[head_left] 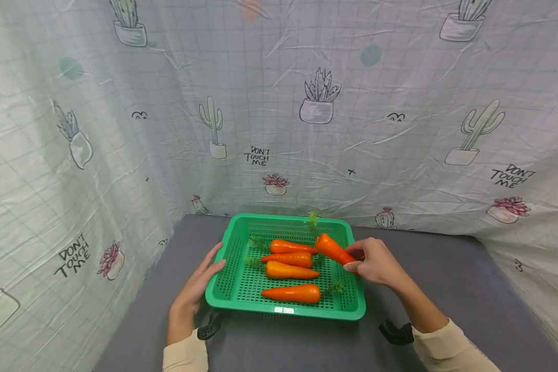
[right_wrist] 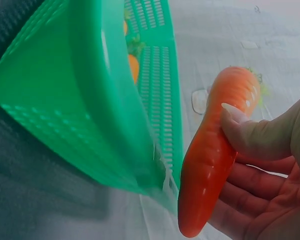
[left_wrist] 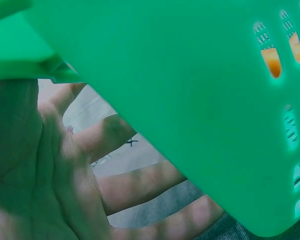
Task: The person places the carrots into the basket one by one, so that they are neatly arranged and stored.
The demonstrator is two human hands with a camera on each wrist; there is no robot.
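Between the thumb and fingers of my right hand [head_left: 375, 262] is an orange carrot [head_left: 333, 249] with a green leafy top, held at its narrow end. In the head view it slants over the right side of a green plastic basket [head_left: 283, 308]. The right wrist view shows the thumb pressed along the held carrot [right_wrist: 212, 150]. My left hand [head_left: 196, 284] rests against the basket's left side, thumb at the rim. In the left wrist view its fingers [left_wrist: 140, 187] stretch fairly straight along the basket wall [left_wrist: 155, 85], tips partly hidden. Several carrots [head_left: 292, 271] lie sideways inside the basket.
The basket stands on a grey tabletop [head_left: 437, 279]. Behind and at both sides hangs a pale curtain [head_left: 362, 150] printed with potted cacti. Black straps with camera mounts [head_left: 397, 333] sit at both wrists.
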